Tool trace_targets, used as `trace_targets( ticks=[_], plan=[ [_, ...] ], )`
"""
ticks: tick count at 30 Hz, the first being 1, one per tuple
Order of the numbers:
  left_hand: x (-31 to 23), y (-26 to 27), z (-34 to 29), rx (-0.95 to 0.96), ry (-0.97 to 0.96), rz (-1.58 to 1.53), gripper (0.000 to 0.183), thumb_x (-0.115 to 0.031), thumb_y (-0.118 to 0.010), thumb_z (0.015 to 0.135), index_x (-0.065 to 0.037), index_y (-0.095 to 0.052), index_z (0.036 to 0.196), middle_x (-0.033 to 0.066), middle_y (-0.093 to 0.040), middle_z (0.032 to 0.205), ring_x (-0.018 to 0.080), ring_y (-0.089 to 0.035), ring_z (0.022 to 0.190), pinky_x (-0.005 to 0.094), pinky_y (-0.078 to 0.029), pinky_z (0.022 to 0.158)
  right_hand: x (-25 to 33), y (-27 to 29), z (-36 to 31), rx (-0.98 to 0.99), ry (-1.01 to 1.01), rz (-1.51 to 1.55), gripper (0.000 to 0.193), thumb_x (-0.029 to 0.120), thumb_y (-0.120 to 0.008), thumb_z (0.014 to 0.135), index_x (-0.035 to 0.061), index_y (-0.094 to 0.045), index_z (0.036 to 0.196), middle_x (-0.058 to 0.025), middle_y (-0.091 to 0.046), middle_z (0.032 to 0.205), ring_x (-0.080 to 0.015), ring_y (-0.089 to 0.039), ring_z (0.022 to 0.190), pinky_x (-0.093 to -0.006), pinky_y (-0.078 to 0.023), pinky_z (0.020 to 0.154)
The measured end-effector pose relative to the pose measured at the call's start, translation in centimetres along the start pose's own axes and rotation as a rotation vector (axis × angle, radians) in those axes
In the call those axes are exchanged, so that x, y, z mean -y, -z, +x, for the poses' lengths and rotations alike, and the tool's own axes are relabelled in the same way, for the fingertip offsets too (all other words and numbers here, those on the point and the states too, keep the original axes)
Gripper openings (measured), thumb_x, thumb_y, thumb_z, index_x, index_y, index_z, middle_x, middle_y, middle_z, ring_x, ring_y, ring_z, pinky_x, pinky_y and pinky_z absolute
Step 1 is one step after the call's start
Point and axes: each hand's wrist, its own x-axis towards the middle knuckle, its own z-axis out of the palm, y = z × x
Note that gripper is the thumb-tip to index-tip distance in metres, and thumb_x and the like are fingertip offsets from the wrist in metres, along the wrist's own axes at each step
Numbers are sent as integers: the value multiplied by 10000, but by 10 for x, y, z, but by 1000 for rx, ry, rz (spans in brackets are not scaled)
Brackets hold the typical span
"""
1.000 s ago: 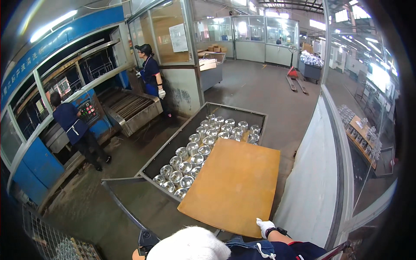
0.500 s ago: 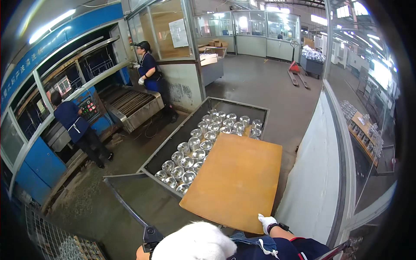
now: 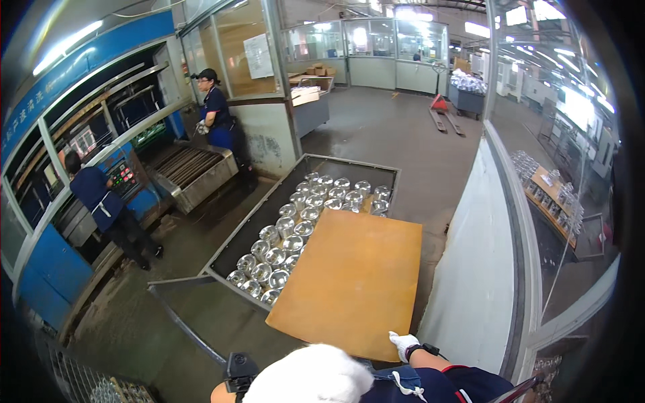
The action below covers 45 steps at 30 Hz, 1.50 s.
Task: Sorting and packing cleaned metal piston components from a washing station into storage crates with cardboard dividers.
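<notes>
A large orange-brown board [image 3: 353, 282] lies tilted over the near right part of a grey metal cart [image 3: 222, 252]. My right hand [image 3: 403, 345], in a white glove, grips its near right corner, thumb on the upper face. My left hand [image 3: 309, 377], also white-gloved, looms large at the lower edge, just short of the board's near edge; its fingers cannot be made out. Beyond and left of the board, rows of shiny silver metal cups [image 3: 274, 256] stand in the cart, and the board hides the others.
A white partition [image 3: 463, 262] with a glass upper part runs close on my right. The cart's handle bar [image 3: 185, 322] juts out at the left. Two people work at a blue machine [image 3: 57, 269] on the left. A red pallet jack [image 3: 441, 107] stands farther back.
The whole view has shifted, so the cart and board sit slightly farther left. My right hand keeps its grip on the board's corner. The far co-worker's arms have lowered.
</notes>
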Motion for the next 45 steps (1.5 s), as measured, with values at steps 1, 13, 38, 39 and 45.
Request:
trace_targets(
  ticks=[1,13,38,39,45],
  plan=[
    [10,1,5,33,-1,-22,387,-354,-704,864,-28,-664,1068,174,-596,958,337,-654,851,418,-537,694,-4,4,-1,-63,-61,-6,521,394,-745,881,-16,-684,1196,-159,-686,1236,-252,-639,1124,-349,-483,956],
    [36,-62,60,409,204,576,375,-392,-675,873,-30,-718,961,139,-630,821,325,-658,772,432,-531,648,24,8,-36,-16,-114,73,592,447,-735,886,-46,-663,1205,-193,-680,1236,-267,-636,1152,-376,-486,958],
    [395,19,-237,-291,2029,598,1168,-584,-836,626,10,-345,1504,292,-465,1457,411,-461,1360,438,-406,1124,67,109,68,-40,-138,381,516,128,-828,812,-55,-585,1229,-169,-691,1101,-289,-665,945,-419,-537,868],
    [402,5,-236,-381,2044,732,1184,-557,-855,619,16,-329,1512,290,-473,1446,393,-470,1358,432,-416,1116,63,108,72,-73,-126,360,522,125,-825,814,-53,-581,1240,-163,-690,1109,-287,-665,941,-413,-537,867],
    [415,13,-298,-447,1973,367,924,-434,-849,688,-16,-485,1428,221,-630,1314,342,-628,1170,395,-494,985,86,106,80,-362,-251,217,736,327,-832,812,-104,-526,1325,-212,-643,1232,-306,-628,1090,-422,-504,948]
  ],
)
